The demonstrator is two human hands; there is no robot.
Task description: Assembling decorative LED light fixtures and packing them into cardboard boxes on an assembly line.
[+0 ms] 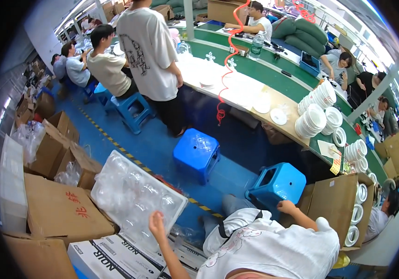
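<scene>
My left hand [157, 225] is raised with its fingers stretched up, open and holding nothing that I can see. It is at the near edge of a white tray [181, 203] holding clear plastic domed pieces [134, 190]. Below my left forearm lie white printed boxes [120, 253]. My right hand [286, 206] is curled closed beside the near side of a light-blue plastic stool [287, 179]. What it holds, if anything, is hidden, and I cannot tell whether it touches the stool.
A darker blue stool [195, 151] stands ahead on the blue floor. Cardboard boxes [60, 204] crowd the left. At right, an open carton [332, 209] holds white rings [356, 214]. The long workbench [274, 88] carries stacked white rings [310, 121]; a standing person [147, 56] is beside it, and a red coiled hose [229, 60] hangs over it.
</scene>
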